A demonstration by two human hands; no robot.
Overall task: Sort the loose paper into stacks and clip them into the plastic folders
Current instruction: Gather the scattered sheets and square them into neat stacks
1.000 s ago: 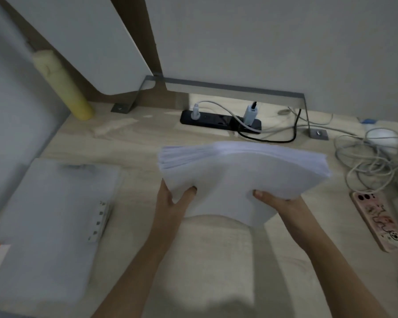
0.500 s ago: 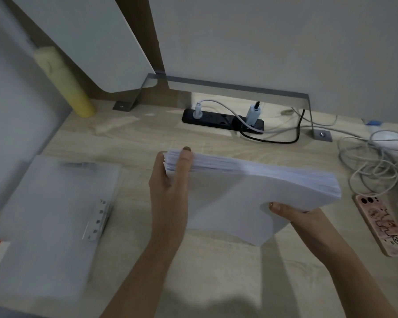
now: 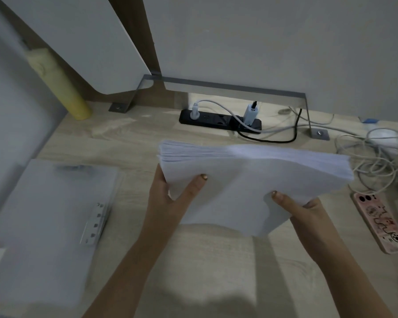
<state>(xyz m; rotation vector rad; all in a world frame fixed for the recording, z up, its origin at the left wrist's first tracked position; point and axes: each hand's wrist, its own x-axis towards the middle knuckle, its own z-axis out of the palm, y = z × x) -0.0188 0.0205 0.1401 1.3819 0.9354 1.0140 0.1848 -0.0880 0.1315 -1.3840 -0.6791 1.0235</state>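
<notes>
Thick white paper stack aloft, plastic folders flat leftward

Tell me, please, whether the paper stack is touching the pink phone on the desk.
Apart. The head view shows the paper stack, held in both hands, with bare desk between its right edge and the pink phone.

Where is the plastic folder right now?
In the head view the plastic folder lies flat on the desk's left side, beside the left hand.
</notes>
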